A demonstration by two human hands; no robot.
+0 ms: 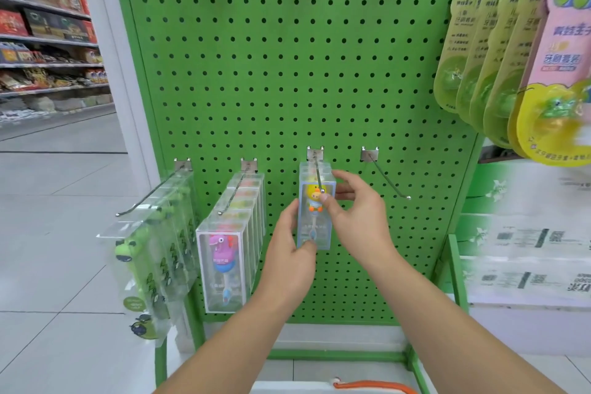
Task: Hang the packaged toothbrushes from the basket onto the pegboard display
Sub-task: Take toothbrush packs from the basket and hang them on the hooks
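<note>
A clear boxed toothbrush with a yellow duck figure (pixel 315 201) hangs at the front of a metal hook (pixel 319 176) on the green pegboard (pixel 287 80). My left hand (pixel 292 253) grips the box's lower left side. My right hand (pixel 355 211) pinches its upper right edge, thumb on the front near the hook's tip. More clear boxes sit behind it on the same hook. To the left hang a row of pink-figure toothbrush boxes (pixel 224 262) and a row of green-figure packs (pixel 153 243). The basket (pixel 323 389) shows only as a white rim at the bottom edge.
An empty hook (pixel 388 181) juts out right of my right hand; four empty hooks line the top. Green and pink carded packs (pixel 518 51) hang at the upper right. White cartons (pixel 527 253) stand at the right. A store aisle with shelves (pixel 48 35) lies left.
</note>
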